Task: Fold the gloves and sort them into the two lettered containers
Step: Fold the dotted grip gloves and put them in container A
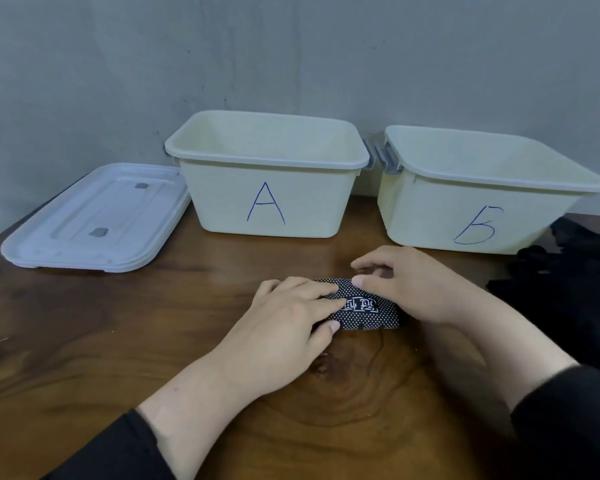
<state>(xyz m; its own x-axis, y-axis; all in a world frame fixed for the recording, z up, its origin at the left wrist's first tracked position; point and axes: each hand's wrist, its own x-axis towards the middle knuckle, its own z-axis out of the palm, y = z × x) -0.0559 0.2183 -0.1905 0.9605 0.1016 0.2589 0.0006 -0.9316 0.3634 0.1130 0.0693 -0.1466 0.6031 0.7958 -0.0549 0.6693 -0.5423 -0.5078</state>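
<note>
A black glove with white dots (368, 308) lies folded flat on the wooden table (84, 358), in front of the two cream containers. My left hand (284, 323) presses on its left part with fairly straight fingers. My right hand (406, 282) rests on its right end, fingers bent, thumb on the top edge. Container A (267, 209) stands at the back centre and container B (465, 216) to its right. Both are open, and no gloves show inside them from here.
A white lid (94, 220) lies flat to the left of container A. A dark pile of black gloves (568, 271) sits at the right edge of the table. A grey wall stands right behind the containers.
</note>
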